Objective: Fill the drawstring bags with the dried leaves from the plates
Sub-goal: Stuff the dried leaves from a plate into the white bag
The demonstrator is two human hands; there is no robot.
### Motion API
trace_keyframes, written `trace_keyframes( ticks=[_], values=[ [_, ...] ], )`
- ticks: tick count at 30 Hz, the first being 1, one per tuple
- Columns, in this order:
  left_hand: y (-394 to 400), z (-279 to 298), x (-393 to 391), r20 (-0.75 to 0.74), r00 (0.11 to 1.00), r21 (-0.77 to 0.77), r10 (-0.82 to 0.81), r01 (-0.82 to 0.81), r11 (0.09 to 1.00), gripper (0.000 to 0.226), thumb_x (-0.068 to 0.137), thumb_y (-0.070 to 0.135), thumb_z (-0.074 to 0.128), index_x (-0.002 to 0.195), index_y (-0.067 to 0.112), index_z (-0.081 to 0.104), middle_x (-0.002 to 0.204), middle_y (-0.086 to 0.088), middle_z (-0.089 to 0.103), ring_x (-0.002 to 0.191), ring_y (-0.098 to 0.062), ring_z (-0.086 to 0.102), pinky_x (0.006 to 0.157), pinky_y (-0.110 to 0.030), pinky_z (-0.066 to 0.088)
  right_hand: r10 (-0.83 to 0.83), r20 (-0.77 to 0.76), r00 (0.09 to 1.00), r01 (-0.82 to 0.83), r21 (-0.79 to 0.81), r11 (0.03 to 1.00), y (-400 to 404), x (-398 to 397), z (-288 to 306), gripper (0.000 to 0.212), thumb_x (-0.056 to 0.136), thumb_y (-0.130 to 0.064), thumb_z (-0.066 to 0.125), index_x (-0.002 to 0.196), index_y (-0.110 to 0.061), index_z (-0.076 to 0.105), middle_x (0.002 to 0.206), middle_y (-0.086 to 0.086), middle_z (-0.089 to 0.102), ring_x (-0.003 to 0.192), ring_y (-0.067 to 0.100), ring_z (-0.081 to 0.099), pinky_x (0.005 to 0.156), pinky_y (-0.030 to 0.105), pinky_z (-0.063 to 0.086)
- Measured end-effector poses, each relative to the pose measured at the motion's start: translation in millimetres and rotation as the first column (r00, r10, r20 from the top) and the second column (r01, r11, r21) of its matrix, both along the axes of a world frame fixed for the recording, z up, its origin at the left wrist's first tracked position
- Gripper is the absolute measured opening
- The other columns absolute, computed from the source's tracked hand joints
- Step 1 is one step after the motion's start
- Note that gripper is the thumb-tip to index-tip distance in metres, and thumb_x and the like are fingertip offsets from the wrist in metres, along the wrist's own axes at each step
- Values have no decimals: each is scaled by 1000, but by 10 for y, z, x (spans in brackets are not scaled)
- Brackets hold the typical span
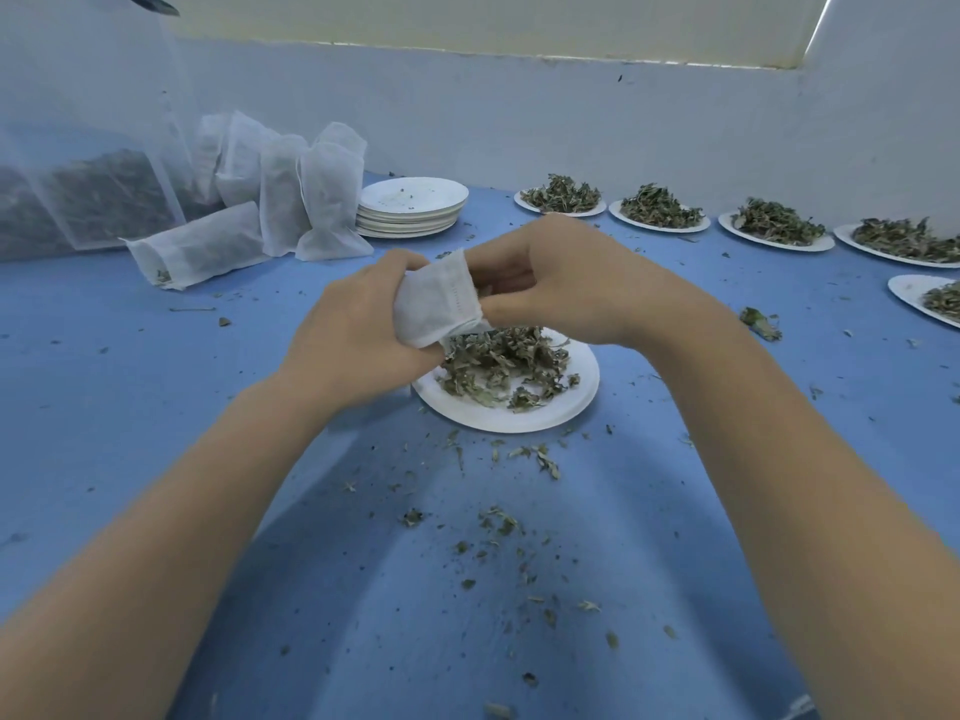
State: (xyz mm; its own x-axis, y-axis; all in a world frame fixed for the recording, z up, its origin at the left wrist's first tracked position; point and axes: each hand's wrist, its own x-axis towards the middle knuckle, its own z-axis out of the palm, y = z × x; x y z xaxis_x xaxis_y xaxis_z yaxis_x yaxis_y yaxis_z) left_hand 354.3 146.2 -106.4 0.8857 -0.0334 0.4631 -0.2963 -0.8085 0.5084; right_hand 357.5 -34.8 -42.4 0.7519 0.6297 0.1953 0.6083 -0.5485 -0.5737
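Note:
A small white drawstring bag [439, 298] is held above a white paper plate [524, 415] piled with dried green leaves [501, 363]. My left hand [358, 324] grips the bag's left side. My right hand [561, 283] pinches its right edge, fingers curled at the mouth. The bag's lower end hangs just over the leaf pile. Several filled white bags [291, 194] stand and lie at the back left.
A stack of bare paper plates [415, 207] sits behind the bags. Several plates of dried leaves [660, 210] line the back right, one more at the right edge [930, 298]. A large clear sack of leaves [88, 194] stands far left. Leaf crumbs litter the blue table [156, 381].

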Motion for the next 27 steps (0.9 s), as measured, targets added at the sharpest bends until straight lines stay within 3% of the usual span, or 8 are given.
trace_keyframes(
  ticks=[2, 5, 10, 13, 18, 22, 24, 27],
  values=[
    [3, 5, 2, 5, 1000, -69, -7, 7, 998, 47, 65, 24, 72, 106, 32, 52, 84, 14, 57, 78, -5, 48, 61, -12, 35, 7, -8, 1000, -7, 41, 999, -23, 2, 19, 34, 86, -4, 58, 108, -28, 70, 90, 0, 74, 85, 20, 67, 80, 33, 52],
    [-13, 23, -14, 38, 999, -115, -24, 29, 993, 46, 64, 21, 73, 102, 34, 51, 78, 22, 54, 75, 3, 43, 61, 0, 33, -101, 89, 991, 89, 128, 988, 23, 30, 4, 35, 84, -6, 61, 92, -39, 71, 67, -14, 69, 55, 0, 58, 53, 13, 44],
    [-51, 57, -52, 126, 991, -19, -51, 53, 998, 51, 62, 22, 74, 109, 29, 56, 85, 16, 57, 79, -3, 47, 62, -18, 36, -236, 235, 943, 212, 120, 970, 189, 17, -99, 26, 77, -5, 65, 91, -24, 77, 75, -6, 70, 78, 5, 64, 62, 12, 45],
    [-92, 60, -73, 170, 985, -61, -23, 34, 998, 41, 65, 33, 72, 104, 28, 59, 81, 18, 57, 82, -4, 51, 69, -25, 41, -188, 170, 967, 158, 176, 972, 231, -2, -114, 25, 79, -8, 62, 95, -23, 75, 86, 0, 74, 83, 11, 66, 77, 25, 50],
    [-58, 91, -78, 208, 977, -76, -46, 64, 995, 40, 60, 41, 63, 98, 33, 57, 76, 24, 54, 79, 2, 46, 62, -15, 35, 67, -59, 996, -58, 140, 988, 115, -17, -56, 26, 89, -3, 54, 105, -14, 70, 97, 3, 73, 87, 11, 67, 76, 22, 51],
    [-10, 57, -38, 154, 988, -67, -11, 21, 998, 38, 64, 31, 71, 99, 31, 57, 75, 20, 53, 75, -1, 44, 59, -25, 37, -77, -35, 996, 84, 310, 947, -16, 72, -41, 24, 82, -3, 60, 94, -19, 73, 88, -9, 73, 87, 5, 68, 82, 25, 54],
    [18, 39, -13, 128, 991, -48, 30, -24, 999, 38, 67, 31, 71, 101, 29, 55, 80, 16, 53, 78, -8, 46, 64, -29, 38, -223, 68, 973, 207, 184, 961, -79, 118, -58, 24, 81, -9, 58, 87, -27, 72, 82, -9, 72, 85, 11, 68, 76, 26, 55],
    [74, 31, 24, 107, 990, -53, 88, -82, 995, 39, 70, 29, 70, 107, 26, 55, 85, 15, 52, 84, -15, 49, 70, -31, 40, -207, 49, 977, 212, -158, 964, -112, 139, -118, 26, 82, -18, 55, 91, -38, 69, 89, -14, 65, 87, 5, 62, 68, 14, 47]
  ],
)
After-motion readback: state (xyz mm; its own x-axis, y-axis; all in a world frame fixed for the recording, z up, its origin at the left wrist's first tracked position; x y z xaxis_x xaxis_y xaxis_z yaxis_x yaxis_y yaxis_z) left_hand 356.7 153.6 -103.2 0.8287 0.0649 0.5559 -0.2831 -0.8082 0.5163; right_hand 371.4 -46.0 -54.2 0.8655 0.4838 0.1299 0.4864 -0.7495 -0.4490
